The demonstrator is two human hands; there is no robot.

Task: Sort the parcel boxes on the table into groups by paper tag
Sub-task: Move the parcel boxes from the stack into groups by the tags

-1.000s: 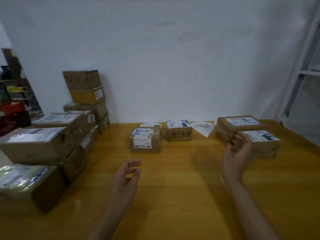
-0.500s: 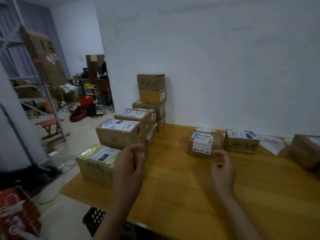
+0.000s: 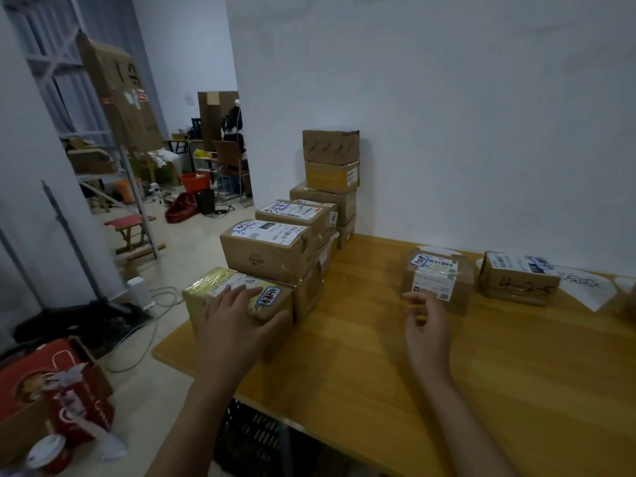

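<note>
Two bare hands are over the left end of the table [image 3: 378, 366]. The left hand [image 3: 234, 318] lies on top of the taped box [image 3: 206, 287] at the near left corner, fingers spread and nearly straight across the lid. Its thumb is splayed along the near edge, just below a blue-rimmed handwritten tag [image 3: 269, 297]. The right hand [image 3: 428, 327], well to the right of the taped box, hangs above the wood with fingers loosely curled and nothing in them that I can make out (the fingertips are blurred).

Right behind the taped box and touching it, the BAHA box [image 3: 268, 259] sits on another carton. Behind that, more labelled parcels step up to a stack [image 3: 330, 163] against the white wall. To the right of the taped box, across a strip of wood, stands a small labelled box [image 3: 444, 287], just past the right hand's fingertips. Farther right is the 4-2-5 box [image 3: 516, 284] (the number is handwritten on its side), with a white paper tag [image 3: 585, 287] lying flat just beside it.

The table is yellow-orange wood. Left of the taped box, on the pale floor, are red cartons [image 3: 58, 390], loose cables and a red stool [image 3: 130, 225]. Below it, under the table edge, is a black crate [image 3: 254, 438].
</note>
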